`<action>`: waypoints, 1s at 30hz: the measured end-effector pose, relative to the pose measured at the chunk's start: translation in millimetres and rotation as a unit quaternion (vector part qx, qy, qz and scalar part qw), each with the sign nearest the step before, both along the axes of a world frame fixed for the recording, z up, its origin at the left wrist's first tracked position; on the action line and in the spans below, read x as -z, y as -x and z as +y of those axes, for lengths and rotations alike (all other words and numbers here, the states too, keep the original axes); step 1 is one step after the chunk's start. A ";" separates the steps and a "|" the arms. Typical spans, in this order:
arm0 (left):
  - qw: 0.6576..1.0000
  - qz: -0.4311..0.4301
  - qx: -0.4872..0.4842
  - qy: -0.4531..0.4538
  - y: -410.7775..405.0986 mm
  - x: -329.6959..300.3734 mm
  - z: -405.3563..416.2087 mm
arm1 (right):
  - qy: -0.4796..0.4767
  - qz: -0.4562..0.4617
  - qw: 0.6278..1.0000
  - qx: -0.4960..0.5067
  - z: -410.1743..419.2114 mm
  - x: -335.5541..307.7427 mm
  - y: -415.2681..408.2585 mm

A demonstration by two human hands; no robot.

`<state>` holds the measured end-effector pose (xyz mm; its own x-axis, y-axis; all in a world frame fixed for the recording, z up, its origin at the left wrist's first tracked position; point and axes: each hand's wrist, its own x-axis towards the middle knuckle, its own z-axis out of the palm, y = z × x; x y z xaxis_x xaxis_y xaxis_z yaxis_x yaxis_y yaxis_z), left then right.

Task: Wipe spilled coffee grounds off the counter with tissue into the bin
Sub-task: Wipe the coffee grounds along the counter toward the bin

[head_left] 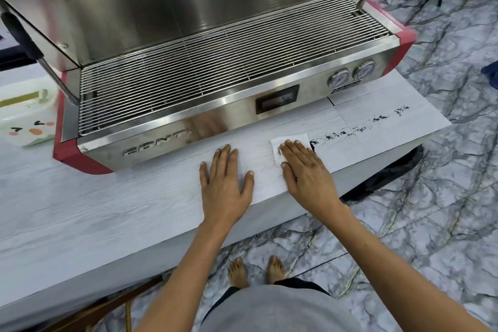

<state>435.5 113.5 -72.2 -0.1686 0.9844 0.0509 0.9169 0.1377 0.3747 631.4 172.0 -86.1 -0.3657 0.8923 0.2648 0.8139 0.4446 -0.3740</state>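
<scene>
At about nine o'clock in the view, a white tissue box with a small cartoon face is sitting on the pale wood-grain counter, just beside the red corner of the espresso machine. The machine is filling the whole twelve o'clock half of the view, its wire drip grille and steel front panel standing close behind the strip of counter where the hands are working, so only a narrow band of surface is lying free between the panel and the counter's near edge. At the centre, the left hand is lying flat, palm down, on bare counter, its fingers extended and slightly spread, the thumb angled out toward three o'clock, gripping nothing. Just at its three o'clock, apart from it, the right hand is pressing flat on a white tissue, fingers straight and close together; the tissue's far edge is showing beyond the fingertips. Touching the tissue's right edge, a dark trail of coffee grounds is running in broken patches toward two o'clock, ending near the counter's end. Below that end, at about four o'clock, a black-lined bin is standing on the marble floor, mostly hidden under the counter's edge.
</scene>
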 end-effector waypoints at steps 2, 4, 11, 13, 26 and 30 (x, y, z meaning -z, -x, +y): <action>1.000 0.002 -0.007 -0.001 -5.5 0.7 3.1 | 0.001 0.000 1.000 -0.005 0.4 0.3 -1.7; 1.000 0.008 -0.012 0.000 -8.3 1.2 3.9 | 0.002 -0.004 1.000 -0.006 0.1 0.7 -2.4; 1.000 0.026 -0.014 -0.006 -8.4 3.3 2.4 | 0.013 -0.027 1.000 -0.009 5.1 -2.9 0.9; 1.000 0.027 -0.014 -0.007 -8.2 3.8 2.3 | 0.018 -0.032 0.999 -0.007 9.3 -3.5 -0.2; 1.000 0.025 -0.010 -0.012 -8.0 2.8 2.3 | 0.009 -0.039 0.999 0.015 0.2 -5.2 -7.3; 1.000 0.022 -0.006 -0.007 -8.0 1.1 3.4 | 0.030 -0.038 0.999 0.015 10.2 -4.8 -1.1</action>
